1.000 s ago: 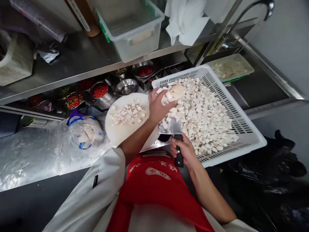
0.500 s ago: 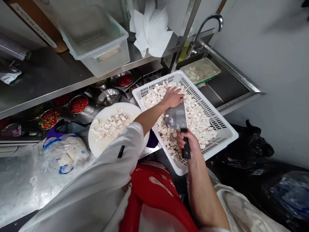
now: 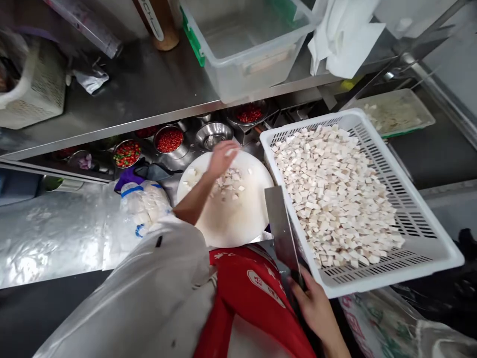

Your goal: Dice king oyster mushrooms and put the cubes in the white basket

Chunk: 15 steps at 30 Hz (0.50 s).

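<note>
My right hand (image 3: 312, 302) is wrapped round the black handle of a cleaver (image 3: 280, 223). The wide metal blade points up and away, between the round white cutting board (image 3: 238, 226) and the white slotted basket (image 3: 443, 253). My left hand (image 3: 222, 158) is over the far part of the board, its fingers smeared by motion, so I cannot tell whether they hold anything. Just below it lie some small white cubes (image 3: 228, 184) with brownish edges. A thick layer of similar cubes (image 3: 335, 194) covers much of the basket's bottom.
Steel bowls with chopped red chillies (image 3: 169, 140) and mixed red-green chillies (image 3: 126, 154) stand under the steel shelf (image 3: 149, 107). A clear plastic bin (image 3: 257, 69) sits on that shelf. Left of the board lies a plastic bag with pale contents (image 3: 145, 204). A shallow tray (image 3: 402, 112) is behind the basket.
My left hand has moved from the cubes in the basket to above the board. The cleaver has left the basket, still in my right hand. The view has turned left.
</note>
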{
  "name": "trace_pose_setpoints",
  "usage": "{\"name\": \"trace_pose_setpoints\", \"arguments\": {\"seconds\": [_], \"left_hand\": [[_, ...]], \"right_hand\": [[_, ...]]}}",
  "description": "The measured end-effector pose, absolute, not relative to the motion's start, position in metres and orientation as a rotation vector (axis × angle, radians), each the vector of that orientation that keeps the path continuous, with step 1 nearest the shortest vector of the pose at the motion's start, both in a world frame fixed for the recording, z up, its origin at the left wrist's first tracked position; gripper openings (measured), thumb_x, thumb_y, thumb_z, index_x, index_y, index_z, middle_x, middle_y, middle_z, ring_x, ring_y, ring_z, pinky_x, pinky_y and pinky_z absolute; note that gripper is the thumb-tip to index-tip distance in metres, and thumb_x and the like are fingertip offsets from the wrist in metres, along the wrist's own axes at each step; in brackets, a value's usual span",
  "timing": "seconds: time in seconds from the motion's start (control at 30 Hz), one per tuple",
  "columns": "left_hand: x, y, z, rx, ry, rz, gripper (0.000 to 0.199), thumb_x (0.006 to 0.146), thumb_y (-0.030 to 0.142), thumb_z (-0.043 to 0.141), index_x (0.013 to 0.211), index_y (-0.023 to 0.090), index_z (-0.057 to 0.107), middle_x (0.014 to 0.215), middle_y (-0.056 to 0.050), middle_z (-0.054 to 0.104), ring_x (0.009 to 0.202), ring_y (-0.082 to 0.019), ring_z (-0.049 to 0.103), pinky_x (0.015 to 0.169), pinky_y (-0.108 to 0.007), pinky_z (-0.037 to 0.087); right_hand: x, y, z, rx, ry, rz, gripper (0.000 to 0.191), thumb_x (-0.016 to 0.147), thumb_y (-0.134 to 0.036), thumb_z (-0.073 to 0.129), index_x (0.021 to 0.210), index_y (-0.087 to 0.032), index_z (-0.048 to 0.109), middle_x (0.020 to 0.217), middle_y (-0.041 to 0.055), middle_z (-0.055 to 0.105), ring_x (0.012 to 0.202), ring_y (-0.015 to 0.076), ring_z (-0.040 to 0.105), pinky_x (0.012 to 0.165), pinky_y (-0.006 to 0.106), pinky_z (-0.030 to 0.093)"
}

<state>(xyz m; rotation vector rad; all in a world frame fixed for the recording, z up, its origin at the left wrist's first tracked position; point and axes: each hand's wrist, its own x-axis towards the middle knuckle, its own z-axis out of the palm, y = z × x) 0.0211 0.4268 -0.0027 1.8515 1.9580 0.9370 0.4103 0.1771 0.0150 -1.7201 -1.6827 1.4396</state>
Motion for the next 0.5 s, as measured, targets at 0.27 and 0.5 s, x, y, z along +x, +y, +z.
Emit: {"name": "trace_pose_setpoints", "arguments": {"seconds": [0.27,0.5], "left_hand": [[-0.115,0.311,-0.090,1.489,2.236,0.812,0.063,0.095,0.069,0.044,0.128,0.018,0.061,0.145,-0.011,0.057,0.138,-0.026,0.050,0.120,-0.049,0.039],[-0.049,0.334,-0.090,1.661,2.042,0.670,0.040,0.099,0.031,0.042,0.133,0.019,0.059,0.155,-0.007,0.046,0.148,-0.022,0.038,0.128,-0.042,0.025]], "right_hand": [[0.282,0.295,-0.025,-1.861,-2.421,0.728,0.062,0.091,-0.026,0.045,0.153,-0.015,0.045,0.104,0.0164,0.073,0.089,0.0296,0.069,0.081,0.040,0.052],[0.218,0.304,-0.024,-1.644,-2.644,0.859,0.064,0.086,-0.022,0.050,0.149,-0.019,0.051,0.109,0.0130,0.072,0.093,0.0269,0.066,0.085,0.037,0.049]]}}
